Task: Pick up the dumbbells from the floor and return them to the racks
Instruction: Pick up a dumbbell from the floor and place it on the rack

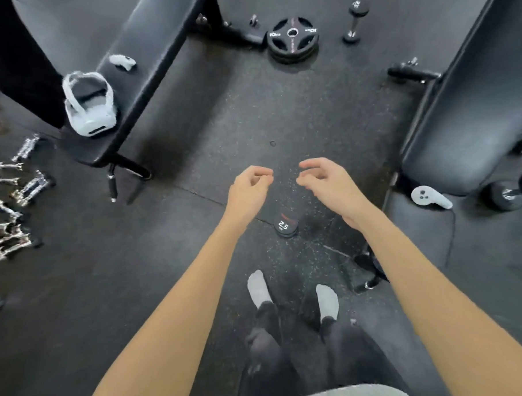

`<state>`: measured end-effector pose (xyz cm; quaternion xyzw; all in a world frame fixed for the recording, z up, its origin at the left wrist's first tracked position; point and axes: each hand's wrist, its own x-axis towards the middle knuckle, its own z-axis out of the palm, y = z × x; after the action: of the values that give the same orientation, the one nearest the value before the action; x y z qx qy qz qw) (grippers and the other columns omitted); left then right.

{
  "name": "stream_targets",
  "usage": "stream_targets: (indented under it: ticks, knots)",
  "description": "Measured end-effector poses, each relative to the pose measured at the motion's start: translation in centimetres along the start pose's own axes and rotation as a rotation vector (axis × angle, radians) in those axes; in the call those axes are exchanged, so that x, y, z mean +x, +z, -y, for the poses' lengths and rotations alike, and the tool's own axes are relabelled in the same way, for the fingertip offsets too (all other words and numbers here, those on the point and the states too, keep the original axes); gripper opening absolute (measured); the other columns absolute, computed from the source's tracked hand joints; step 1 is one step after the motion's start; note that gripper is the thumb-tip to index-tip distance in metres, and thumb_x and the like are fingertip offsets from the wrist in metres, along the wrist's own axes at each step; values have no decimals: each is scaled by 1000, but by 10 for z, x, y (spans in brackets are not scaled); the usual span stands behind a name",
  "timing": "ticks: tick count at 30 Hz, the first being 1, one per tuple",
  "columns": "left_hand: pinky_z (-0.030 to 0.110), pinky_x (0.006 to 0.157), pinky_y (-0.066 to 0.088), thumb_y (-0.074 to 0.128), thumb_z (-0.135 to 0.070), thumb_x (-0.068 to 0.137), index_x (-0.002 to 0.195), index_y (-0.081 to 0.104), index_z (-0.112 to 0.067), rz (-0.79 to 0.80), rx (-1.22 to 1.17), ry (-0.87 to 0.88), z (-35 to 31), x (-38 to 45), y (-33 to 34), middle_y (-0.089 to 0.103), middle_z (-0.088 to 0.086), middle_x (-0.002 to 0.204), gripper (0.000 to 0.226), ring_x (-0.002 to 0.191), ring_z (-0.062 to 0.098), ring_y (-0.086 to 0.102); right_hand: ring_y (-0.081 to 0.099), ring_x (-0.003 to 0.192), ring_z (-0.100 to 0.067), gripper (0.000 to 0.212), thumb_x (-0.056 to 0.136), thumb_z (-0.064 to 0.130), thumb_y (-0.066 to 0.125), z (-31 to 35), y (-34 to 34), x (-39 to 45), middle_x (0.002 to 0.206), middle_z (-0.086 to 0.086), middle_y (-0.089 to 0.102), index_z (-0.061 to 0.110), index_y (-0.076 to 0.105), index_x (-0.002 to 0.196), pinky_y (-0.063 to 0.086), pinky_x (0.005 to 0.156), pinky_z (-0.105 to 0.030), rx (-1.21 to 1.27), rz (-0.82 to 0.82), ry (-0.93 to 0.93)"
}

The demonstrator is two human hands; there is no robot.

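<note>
On my far left a cluster of chrome dumbbells (18, 205) is lying on the floor (191, 141), well apart from me. Next, a white headset (88, 108) is sitting on the end of the left bench (146, 68).

I am holding my left hand (249, 188) out over the floor, fingers loosely curled and gripping nothing. Between my two hands, and just ahead of my socked feet (290, 292), a black dumbbell (285, 224) marked 25 is standing on end; only its top face is showing, so I cannot tell how its handle is lying. My right hand (328, 183) is hovering the same way, fingers half curled, empty.

Farther off, a weight plate (292, 39) and a small dumbbell (354, 23) are resting on the floor. A white controller (430, 198) is lying near the right bench (459, 99), with another dumbbell (511, 194) just beside it.

I am judging the risks: the upright dumbbell is standing close to my toes, so a loose grip could be tipping it onto them. The controller is lying where a careless step could crush it.
</note>
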<state>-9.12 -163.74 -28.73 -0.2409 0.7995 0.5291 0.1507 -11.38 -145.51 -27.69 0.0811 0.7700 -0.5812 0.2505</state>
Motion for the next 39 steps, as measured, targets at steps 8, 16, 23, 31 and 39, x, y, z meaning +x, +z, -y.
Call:
stream_targets:
  ticks: [8, 16, 23, 31, 39]
  knots:
    - [39, 99, 52, 61, -26, 98, 101, 66, -40, 134, -8, -189, 134, 148, 58, 68, -9, 110, 14, 112, 17, 66, 60, 91, 4, 35, 97, 21, 68, -150, 77, 115, 111, 12, 65, 23, 64, 132, 48, 85, -21, 113, -189, 267]
    - [39, 98, 54, 53, -27, 105, 110, 64, -27, 33, -55, -479, 323, 272, 131, 68, -3, 113, 12, 99, 16, 63, 54, 120, -15, 51, 102, 28, 57, -339, 123, 247, 146, 0, 55, 25, 48, 152, 39, 102, -29, 55, -295, 414]
    - [30, 77, 51, 50, -34, 106, 124, 65, -20, 36, -168, -612, 423, 354, 180, 69, 0, 110, 27, 97, 19, 64, -8, 160, -38, 86, 99, 58, 53, -445, 213, 334, 174, -12, -9, 31, 7, 166, 6, 124, -63, -451, -167, 473]
    - [37, 97, 50, 35, -45, 109, 127, 61, -22, 116, -100, -563, 439, 383, 210, 63, 0, 117, 39, 114, 22, 62, 3, 158, -41, 102, 83, 65, 61, -503, 228, 334, 174, -12, -1, 36, 7, 166, 18, 118, -68, -672, -330, 311]
    - [30, 92, 33, 42, -36, 108, 144, 52, -23, 140, 83, -454, 433, 389, 259, 51, -9, 124, 40, 111, 15, 47, 9, 158, -30, 90, 81, 67, 52, -516, 158, 336, 174, 1, 6, 50, 14, 161, 21, 120, -62, -487, -374, 364]
